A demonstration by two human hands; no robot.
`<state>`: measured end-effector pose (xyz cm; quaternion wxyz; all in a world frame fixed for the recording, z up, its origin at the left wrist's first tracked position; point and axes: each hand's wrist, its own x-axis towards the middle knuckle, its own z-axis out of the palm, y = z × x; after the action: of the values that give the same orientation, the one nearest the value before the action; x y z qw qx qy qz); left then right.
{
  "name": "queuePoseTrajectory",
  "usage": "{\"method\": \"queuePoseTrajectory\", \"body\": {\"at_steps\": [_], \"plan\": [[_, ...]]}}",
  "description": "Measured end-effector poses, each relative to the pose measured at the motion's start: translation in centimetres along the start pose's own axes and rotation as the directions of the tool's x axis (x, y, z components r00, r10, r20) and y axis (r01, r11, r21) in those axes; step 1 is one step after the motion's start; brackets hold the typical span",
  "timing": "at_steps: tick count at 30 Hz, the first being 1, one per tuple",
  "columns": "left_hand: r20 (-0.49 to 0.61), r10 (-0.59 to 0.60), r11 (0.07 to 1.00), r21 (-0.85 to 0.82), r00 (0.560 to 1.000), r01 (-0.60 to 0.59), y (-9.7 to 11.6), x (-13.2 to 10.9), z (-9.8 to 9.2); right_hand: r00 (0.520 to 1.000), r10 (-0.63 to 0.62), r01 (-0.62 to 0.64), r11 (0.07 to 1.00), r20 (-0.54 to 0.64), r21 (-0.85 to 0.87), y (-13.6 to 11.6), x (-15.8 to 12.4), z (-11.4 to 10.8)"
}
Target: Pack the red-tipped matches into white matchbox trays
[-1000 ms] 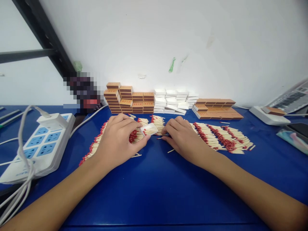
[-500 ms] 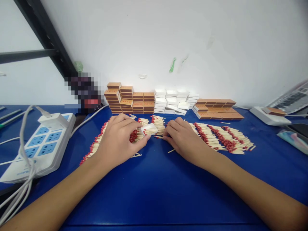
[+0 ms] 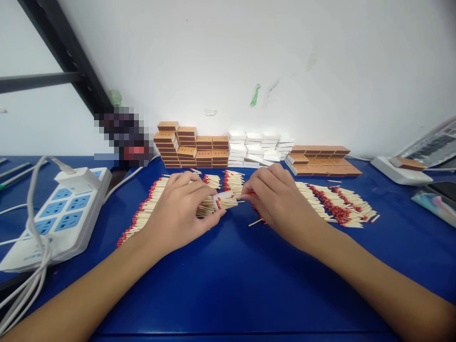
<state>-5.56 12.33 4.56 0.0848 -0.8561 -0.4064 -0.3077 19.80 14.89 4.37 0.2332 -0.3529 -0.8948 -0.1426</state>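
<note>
My left hand (image 3: 178, 209) grips a small white matchbox tray (image 3: 225, 195) between thumb and fingers. The tray is tilted, and red-headed matches (image 3: 228, 203) lie inside it. Just right of the tray is my right hand (image 3: 274, 197), its thumb and fingertips pinched together. Whatever the pinch holds is too small to make out. Loose matches (image 3: 233, 181) lie in a bunch behind the gap between my hands. More matches (image 3: 146, 206) spread out beside my left hand, and rows of matches (image 3: 320, 204) extend right of my right hand. One single match (image 3: 255, 222) lies below my right fingers.
Along the wall stand stacked brown matchboxes (image 3: 204, 154), stacked white trays (image 3: 253, 148) and a low stack of brown sleeves (image 3: 324, 166). A power strip (image 3: 67, 213) with cables is on the left of the blue table (image 3: 228, 285). A white device (image 3: 401, 171) sits at right.
The tray in my left hand has shifted slightly right and tilted more toward me. My right hand has risen a little, its fingertips still close to the tray.
</note>
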Motion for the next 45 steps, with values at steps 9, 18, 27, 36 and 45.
{"method": "queuePoseTrajectory", "body": {"at_steps": [9, 18, 27, 36, 45], "plan": [[-0.097, 0.028, 1.000, -0.009, 0.995, -0.029, 0.1, 0.1, 0.1, 0.995, 0.030, -0.020, 0.995, -0.098, 0.101, -1.1, 0.1, 0.0], [-0.209, -0.005, 0.995, 0.095, 0.978, 0.025, -0.9, 0.3, -0.2, 0.990, 0.013, -0.037, 0.985, 0.143, 0.168, 0.9, -0.5, 1.7], [-0.182, -0.022, 0.996, 0.078, 0.983, 0.037, -0.5, 0.3, -0.2, 0.988, -0.008, -0.020, 0.984, 0.156, 0.178, 0.5, -0.4, 1.7], [-0.168, -0.023, 0.996, 0.086, 0.986, 0.038, -0.6, 0.1, 0.0, 0.987, -0.030, -0.003, 0.979, 0.156, 0.204, -0.2, -0.5, 1.5], [-0.140, -0.033, 0.996, 0.082, 0.990, 0.045, -0.6, 0.1, 0.0, 0.982, -0.016, -0.028, 0.973, 0.186, 0.230, 0.4, -0.6, 1.7]]}}
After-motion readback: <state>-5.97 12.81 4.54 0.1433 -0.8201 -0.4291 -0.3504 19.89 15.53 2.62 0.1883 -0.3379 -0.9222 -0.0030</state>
